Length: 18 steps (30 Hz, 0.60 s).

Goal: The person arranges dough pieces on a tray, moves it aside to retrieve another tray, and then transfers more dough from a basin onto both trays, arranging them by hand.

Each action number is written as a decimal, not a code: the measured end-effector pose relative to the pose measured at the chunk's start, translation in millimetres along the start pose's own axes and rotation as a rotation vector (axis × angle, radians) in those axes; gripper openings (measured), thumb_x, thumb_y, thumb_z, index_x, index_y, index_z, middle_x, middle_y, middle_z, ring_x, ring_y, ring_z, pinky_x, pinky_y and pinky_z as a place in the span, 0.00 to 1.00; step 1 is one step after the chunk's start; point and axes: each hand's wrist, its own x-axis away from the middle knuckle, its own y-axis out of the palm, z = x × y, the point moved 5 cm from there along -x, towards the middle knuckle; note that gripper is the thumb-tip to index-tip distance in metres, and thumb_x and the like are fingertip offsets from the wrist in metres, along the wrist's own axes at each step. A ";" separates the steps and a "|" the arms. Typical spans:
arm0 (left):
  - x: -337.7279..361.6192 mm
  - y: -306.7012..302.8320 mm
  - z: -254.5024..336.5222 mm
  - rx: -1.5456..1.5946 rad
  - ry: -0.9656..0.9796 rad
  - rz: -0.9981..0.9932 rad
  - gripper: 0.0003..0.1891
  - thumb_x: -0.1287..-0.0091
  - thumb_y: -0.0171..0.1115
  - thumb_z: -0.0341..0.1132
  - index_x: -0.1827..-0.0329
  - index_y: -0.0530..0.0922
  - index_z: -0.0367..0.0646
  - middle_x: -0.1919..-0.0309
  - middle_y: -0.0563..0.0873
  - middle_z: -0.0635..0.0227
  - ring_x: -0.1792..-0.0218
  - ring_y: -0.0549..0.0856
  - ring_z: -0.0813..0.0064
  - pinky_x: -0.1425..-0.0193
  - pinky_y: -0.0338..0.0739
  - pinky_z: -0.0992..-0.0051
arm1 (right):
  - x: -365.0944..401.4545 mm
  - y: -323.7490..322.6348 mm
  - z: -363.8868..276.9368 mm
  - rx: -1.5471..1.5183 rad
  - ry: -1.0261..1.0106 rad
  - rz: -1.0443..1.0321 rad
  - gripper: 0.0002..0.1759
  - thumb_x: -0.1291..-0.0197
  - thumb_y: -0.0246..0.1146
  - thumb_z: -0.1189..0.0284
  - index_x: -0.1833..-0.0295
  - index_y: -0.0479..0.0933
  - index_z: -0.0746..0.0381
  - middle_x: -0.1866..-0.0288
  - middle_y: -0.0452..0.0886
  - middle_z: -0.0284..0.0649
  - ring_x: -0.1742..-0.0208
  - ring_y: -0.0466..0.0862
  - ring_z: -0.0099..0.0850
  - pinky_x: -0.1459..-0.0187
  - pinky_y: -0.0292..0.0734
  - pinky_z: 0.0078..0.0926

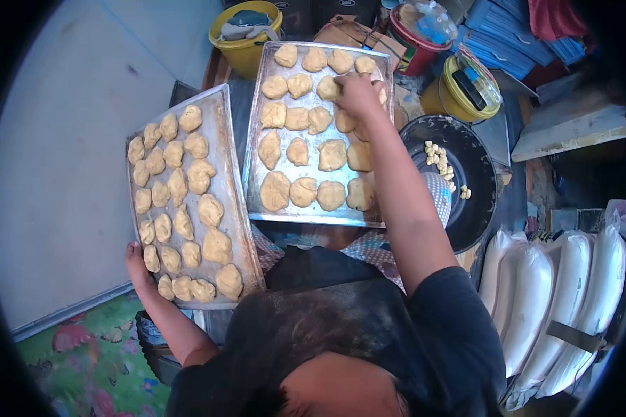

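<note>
My left hand (pixel 139 267) grips the lower left edge of a metal baking tray (pixel 240 229), which tilts beside my body and bears several rows of pale yellow dough pieces (pixel 217 246). A second baking tray (pixel 257 156) lies in front of me, with rows of similar dough on it. Over its upper right part, my right hand (pixel 359 94) reaches down with fingers curled at a dough piece (pixel 329 88). The hand and forearm hide some of the pieces in the right column.
Right of the trays stands a round black pan (pixel 476 215) with small dough bits (pixel 438 158). Yellow buckets (pixel 245 59) (pixel 452 97) and a red bucket (pixel 414 52) stand behind. Filled plastic bags (pixel 528 292) are at the right, and a pale panel (pixel 69 139) at the left.
</note>
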 end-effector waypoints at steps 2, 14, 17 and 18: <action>0.6 -0.2 1.3 0.014 -0.006 0.027 0.10 0.27 0.49 0.34 0.58 0.75 0.37 0.66 0.79 0.71 0.66 0.75 0.78 0.58 0.73 0.74 | -3.8 7.3 -4.1 -0.057 -0.110 0.073 0.22 0.48 0.63 0.66 0.44 0.80 0.51 0.43 0.79 0.36 0.39 0.71 0.39 0.40 0.56 0.55; -19.1 -19.8 -15.4 -0.072 0.042 0.000 0.11 0.27 0.50 0.34 0.54 0.76 0.35 0.65 0.80 0.70 0.65 0.76 0.79 0.57 0.73 0.74 | 1.9 -7.2 33.7 -0.151 0.112 0.160 0.25 0.50 0.65 0.63 0.43 0.80 0.49 0.39 0.77 0.36 0.35 0.69 0.38 0.38 0.54 0.53; -13.3 -14.5 -9.5 -0.045 0.026 -0.008 0.11 0.27 0.50 0.34 0.54 0.76 0.35 0.65 0.80 0.70 0.64 0.76 0.79 0.57 0.73 0.75 | 1.8 8.1 46.7 -0.150 0.178 0.072 0.27 0.51 0.67 0.59 0.42 0.79 0.51 0.38 0.76 0.36 0.34 0.68 0.39 0.38 0.53 0.53; -16.1 -15.6 -8.3 -0.080 0.036 -0.014 0.11 0.27 0.51 0.35 0.53 0.76 0.35 0.63 0.80 0.69 0.62 0.76 0.78 0.55 0.73 0.75 | 5.4 5.7 48.1 -0.176 0.140 0.096 0.30 0.51 0.68 0.57 0.39 0.78 0.52 0.37 0.75 0.39 0.33 0.67 0.41 0.38 0.53 0.55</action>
